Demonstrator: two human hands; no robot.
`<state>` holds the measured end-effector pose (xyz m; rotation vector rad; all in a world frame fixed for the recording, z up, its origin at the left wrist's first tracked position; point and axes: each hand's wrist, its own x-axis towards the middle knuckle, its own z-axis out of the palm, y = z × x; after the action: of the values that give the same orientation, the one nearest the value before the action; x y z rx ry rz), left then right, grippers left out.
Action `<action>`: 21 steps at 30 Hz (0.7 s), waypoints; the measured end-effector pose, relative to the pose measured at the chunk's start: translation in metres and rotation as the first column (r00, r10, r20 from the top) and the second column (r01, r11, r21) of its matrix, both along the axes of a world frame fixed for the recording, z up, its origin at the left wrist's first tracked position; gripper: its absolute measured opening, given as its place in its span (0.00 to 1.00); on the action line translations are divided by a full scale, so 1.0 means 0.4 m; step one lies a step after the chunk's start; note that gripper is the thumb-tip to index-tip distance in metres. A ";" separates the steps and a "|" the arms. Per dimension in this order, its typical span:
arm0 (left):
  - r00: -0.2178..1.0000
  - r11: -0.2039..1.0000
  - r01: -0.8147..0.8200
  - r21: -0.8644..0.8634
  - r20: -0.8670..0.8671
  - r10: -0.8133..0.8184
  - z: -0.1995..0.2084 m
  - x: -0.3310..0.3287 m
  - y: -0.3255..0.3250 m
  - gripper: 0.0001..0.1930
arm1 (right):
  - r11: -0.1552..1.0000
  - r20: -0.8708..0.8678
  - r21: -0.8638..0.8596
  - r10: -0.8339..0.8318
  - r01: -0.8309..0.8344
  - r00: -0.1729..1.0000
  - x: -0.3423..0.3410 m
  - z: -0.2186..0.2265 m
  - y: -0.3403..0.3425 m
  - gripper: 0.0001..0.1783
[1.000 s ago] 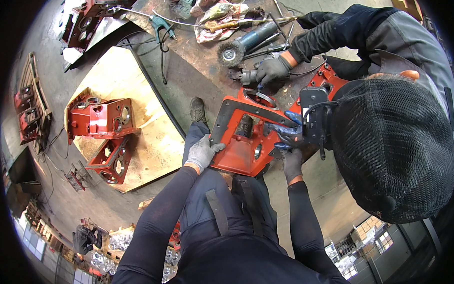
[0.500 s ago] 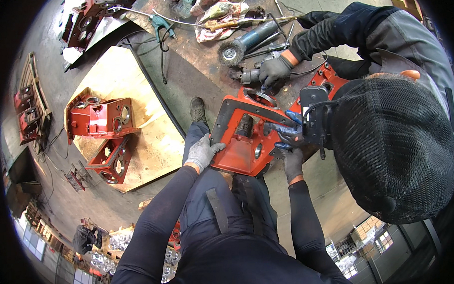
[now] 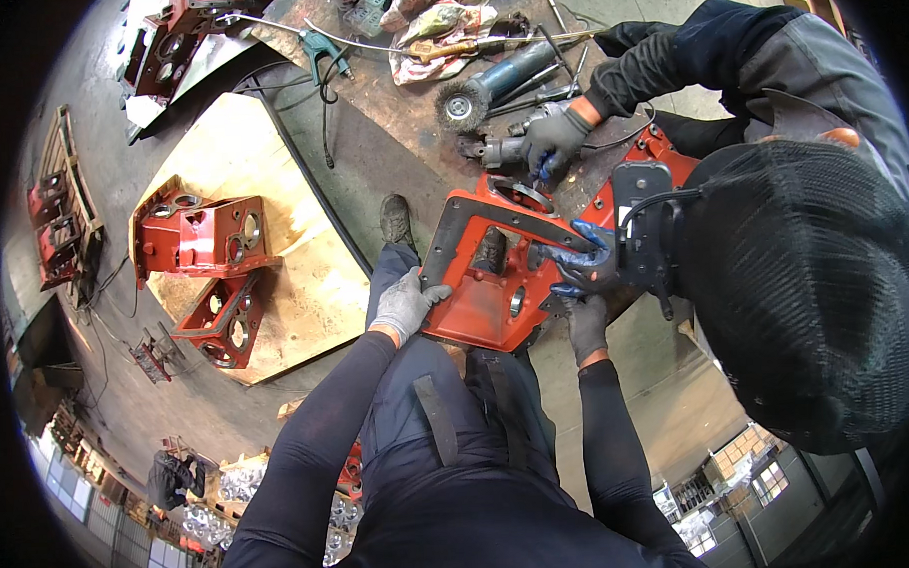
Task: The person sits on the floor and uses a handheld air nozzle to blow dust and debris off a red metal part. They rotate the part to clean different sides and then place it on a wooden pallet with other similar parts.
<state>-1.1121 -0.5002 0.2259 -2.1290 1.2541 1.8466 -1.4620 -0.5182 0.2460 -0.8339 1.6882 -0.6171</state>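
Note:
In front of my legs is a red cast metal housing [image 3: 470, 308] with a dark flange, a large rectangular opening and round bores. My left hand [image 3: 403, 306], in a grey glove, closes on the flange at its left corner, thumb on top. At the right corner my gloved right hand [image 3: 586, 329] grips the housing, its fingertips partly hidden. A co-worker's blue-stained glove [image 3: 586, 259] lies on the housing just above my right hand. The co-worker's other gloved hand [image 3: 558, 142] is over the far round bore, beside a grey power tool [image 3: 500, 152].
An angle grinder with a wire brush [image 3: 507, 80], rags [image 3: 446, 34] and a green air gun [image 3: 322, 53] lie on the bench. Left, more red housings [image 3: 201, 238] stand on a wooden board [image 3: 300, 289]. The co-worker's capped head [image 3: 805, 292] leans in from the right.
The co-worker's head has shifted slightly right and down. Their far hand has turned a little over the bore. My hands and the housing stay in place.

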 end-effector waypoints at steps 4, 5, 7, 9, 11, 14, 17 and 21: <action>1.000 1.000 -0.004 0.000 -0.010 0.004 0.010 0.003 -0.006 0.37 | 1.000 -0.025 0.012 0.018 -0.018 1.000 0.006 0.008 -0.004 0.14; 1.000 1.000 0.007 -0.003 0.001 -0.007 0.012 0.005 -0.003 0.36 | 0.999 -0.015 0.026 0.021 -0.020 1.000 0.007 0.010 -0.003 0.15; 0.999 0.999 0.031 -0.022 0.021 -0.031 0.002 0.005 0.001 0.36 | 0.999 0.002 0.039 0.022 -0.022 1.000 0.009 0.014 -0.011 0.17; 0.999 0.999 0.029 -0.033 0.016 -0.028 -0.008 0.003 0.013 0.35 | 1.000 -0.001 0.007 0.017 -0.017 1.000 0.010 0.011 -0.007 0.18; 0.999 0.998 0.031 -0.056 0.025 -0.030 -0.012 -0.001 0.019 0.35 | 1.000 0.004 -0.016 0.001 -0.001 1.000 0.005 0.001 -0.002 0.20; 0.999 0.997 0.042 -0.065 0.031 -0.040 -0.004 -0.010 0.015 0.36 | 0.998 0.057 -0.021 -0.052 0.053 0.997 -0.014 -0.019 0.010 0.22; 0.997 0.997 0.046 -0.057 0.062 -0.043 -0.005 -0.023 0.015 0.37 | 0.988 0.130 -0.056 -0.135 0.143 0.982 -0.017 -0.039 0.023 0.22; 0.996 0.992 0.022 -0.127 0.088 -0.011 -0.072 -0.026 0.054 0.34 | 0.964 0.195 -0.120 -0.210 0.236 0.958 0.009 -0.054 0.025 0.25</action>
<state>-1.1227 -0.4787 0.1970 -2.2280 1.4008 1.6893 -1.4583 -0.5084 0.2245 -0.6677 1.5968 -0.9503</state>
